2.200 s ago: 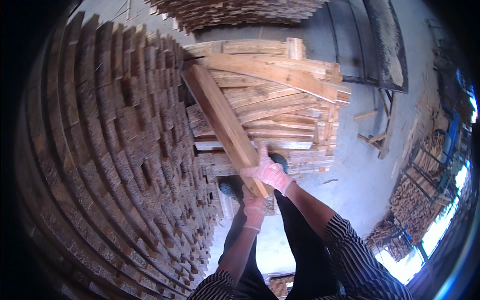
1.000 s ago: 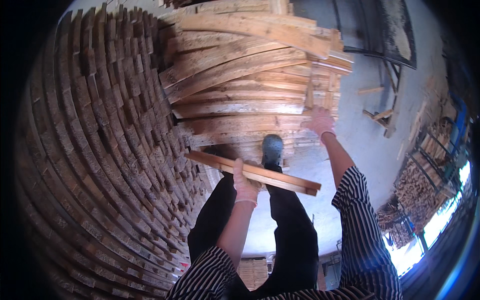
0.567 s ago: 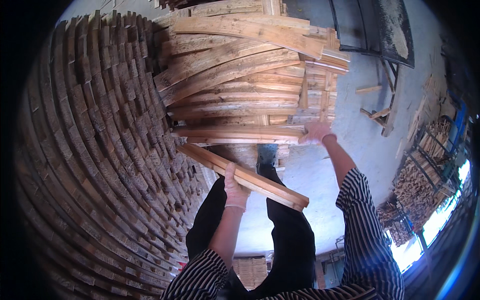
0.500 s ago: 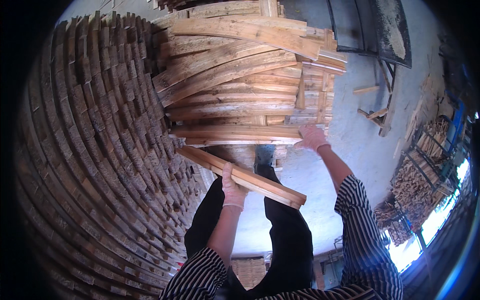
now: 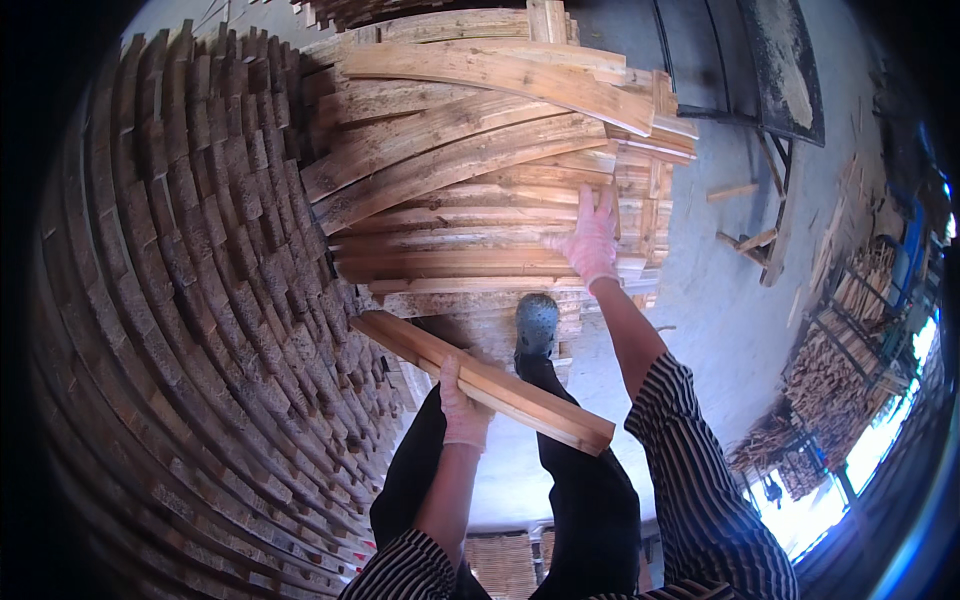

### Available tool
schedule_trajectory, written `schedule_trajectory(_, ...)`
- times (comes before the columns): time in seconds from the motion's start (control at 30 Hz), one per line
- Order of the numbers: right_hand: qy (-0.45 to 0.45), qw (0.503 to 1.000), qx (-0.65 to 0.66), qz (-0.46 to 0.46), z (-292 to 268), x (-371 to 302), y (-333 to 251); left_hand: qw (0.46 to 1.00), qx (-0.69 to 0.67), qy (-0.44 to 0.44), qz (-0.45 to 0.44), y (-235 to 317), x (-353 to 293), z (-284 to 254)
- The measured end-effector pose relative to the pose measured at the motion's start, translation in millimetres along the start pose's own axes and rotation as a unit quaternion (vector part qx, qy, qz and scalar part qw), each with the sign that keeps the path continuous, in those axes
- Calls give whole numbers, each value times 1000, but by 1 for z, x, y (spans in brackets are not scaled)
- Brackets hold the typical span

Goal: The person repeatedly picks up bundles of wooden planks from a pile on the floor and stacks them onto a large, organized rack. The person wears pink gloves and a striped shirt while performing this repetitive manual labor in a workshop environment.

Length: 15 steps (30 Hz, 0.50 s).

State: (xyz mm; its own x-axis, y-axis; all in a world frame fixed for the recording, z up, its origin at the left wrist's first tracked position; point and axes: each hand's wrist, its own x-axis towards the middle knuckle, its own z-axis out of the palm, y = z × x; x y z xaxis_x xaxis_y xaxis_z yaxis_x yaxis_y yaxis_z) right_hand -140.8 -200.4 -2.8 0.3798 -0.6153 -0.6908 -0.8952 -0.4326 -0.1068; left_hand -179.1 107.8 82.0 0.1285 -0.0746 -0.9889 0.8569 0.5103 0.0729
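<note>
My left hand, in a thin pale glove, is closed around some wooden boards stacked together. They slant down to the right across the front of my legs. Farther off, my right hand, gloved too, lies with its fingers spread near the right ends of the boards in a loose plank pile. It seems to touch the boards beneath it. Several boards there run side by side, and others lie crossed at an angle, with one long plank on top at the far side.
A tall wall of stacked timber rises along my left. To the right, a dark metal frame stands on the grey floor, with wood scraps nearby. More bundled wood sits at the far right. My shoe is beside the pile.
My right hand has moved left and away from me, from the end of the nearest boards onto the pile, its fingers now spread. The boards in my left hand have dropped slightly nearer me.
</note>
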Motion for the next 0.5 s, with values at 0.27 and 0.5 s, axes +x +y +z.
schedule_trajectory(0.27,-107,973,-185,-82,-16,-3,4,999,-18,-31,-3,-4,6,-2)
schedule_trajectory(0.5,-252,923,-253,-144,-10,11,-24,999,-27,-23,-9,0,-1,7)
